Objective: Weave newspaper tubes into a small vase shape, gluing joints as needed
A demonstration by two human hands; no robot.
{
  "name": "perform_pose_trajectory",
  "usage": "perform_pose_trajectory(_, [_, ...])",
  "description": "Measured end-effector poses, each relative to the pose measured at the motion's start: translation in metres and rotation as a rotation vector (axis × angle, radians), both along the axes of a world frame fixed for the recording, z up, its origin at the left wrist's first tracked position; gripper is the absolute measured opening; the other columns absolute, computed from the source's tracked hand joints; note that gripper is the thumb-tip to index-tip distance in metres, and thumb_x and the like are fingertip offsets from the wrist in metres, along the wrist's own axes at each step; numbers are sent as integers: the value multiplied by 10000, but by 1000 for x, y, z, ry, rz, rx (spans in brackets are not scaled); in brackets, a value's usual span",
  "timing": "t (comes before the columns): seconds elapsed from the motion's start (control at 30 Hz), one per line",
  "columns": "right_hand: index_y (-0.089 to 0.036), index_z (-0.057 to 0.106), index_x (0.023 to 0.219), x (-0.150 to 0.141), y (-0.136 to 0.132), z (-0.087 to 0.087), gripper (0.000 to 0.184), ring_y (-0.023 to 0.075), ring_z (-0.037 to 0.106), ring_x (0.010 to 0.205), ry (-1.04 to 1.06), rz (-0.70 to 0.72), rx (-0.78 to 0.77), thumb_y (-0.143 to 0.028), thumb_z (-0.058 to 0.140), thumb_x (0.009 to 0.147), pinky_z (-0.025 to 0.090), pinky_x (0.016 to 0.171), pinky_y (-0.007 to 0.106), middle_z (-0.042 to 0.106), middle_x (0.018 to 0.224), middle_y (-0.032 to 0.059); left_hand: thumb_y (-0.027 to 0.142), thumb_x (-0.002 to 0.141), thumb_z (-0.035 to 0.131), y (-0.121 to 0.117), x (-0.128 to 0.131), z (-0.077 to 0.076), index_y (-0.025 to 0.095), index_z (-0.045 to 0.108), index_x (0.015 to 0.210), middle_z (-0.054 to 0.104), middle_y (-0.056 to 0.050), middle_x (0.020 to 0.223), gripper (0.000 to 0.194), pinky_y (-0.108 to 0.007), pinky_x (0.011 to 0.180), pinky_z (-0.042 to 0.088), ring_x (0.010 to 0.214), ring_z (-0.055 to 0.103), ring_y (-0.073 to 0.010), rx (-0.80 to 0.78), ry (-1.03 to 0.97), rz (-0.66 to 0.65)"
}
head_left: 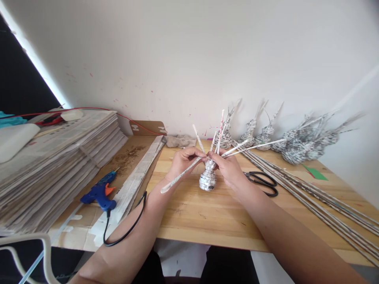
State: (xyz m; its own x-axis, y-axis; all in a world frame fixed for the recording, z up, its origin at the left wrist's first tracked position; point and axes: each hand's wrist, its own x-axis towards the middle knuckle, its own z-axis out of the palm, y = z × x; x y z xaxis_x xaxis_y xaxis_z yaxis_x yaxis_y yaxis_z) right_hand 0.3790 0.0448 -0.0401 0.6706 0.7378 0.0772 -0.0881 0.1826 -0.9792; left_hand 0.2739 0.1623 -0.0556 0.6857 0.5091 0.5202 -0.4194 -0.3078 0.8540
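Between my hands, above the wooden table, is a small woven newspaper vase point(207, 179) with a round body and a narrow neck. Several rolled paper sticks fan out from its top. My left hand point(187, 157) pinches one paper stick point(181, 176) close to the neck; the loose end of this stick points down and left across my wrist. My right hand point(226, 163) is closed around the neck from the right, thumb and fingers pressed on the weave where the sticks come out. Part of the neck is covered by my fingers.
Black-handled scissors point(265, 182) lie beside my right forearm, near long paper sticks point(308, 199). Woven newspaper pieces point(299, 146) line the wall. To the left are a blue glue gun point(100, 192), its black cord by my arm, newspaper strips point(137, 173) and a tall newspaper stack point(56, 169).
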Motion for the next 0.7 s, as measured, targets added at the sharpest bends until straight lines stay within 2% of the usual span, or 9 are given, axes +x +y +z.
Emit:
perform_pose_trajectory(0.27, [-185, 614, 706, 0, 0, -1, 284, 141, 546, 543, -6, -6, -30, -425, 764, 688, 405, 503, 266, 625, 596, 0, 364, 811, 747, 2, -2, -3, 170, 729, 815, 735, -62, 825, 194, -324, 774, 551, 769, 681, -179, 150, 46, 60])
perform_pose_trajectory(0.47, [-197, 602, 695, -2, 0, -1, 246, 139, 535, 532, -66, 0, -22, -405, 732, 700, 407, 494, 272, 600, 584, -12, 282, 832, 704, -3, -8, 9, 168, 666, 771, 701, -27, 763, 135, -274, 719, 493, 723, 633, -148, 240, 164, 151])
perform_pose_trajectory(0.7, [-202, 597, 716, -4, -1, 1, 249, 124, 498, 515, -104, -8, -33, -411, 732, 712, 385, 475, 259, 580, 580, -19, 352, 832, 719, -1, -7, 4, 167, 654, 765, 659, -15, 728, 207, -245, 642, 447, 658, 571, -121, 310, 138, 166])
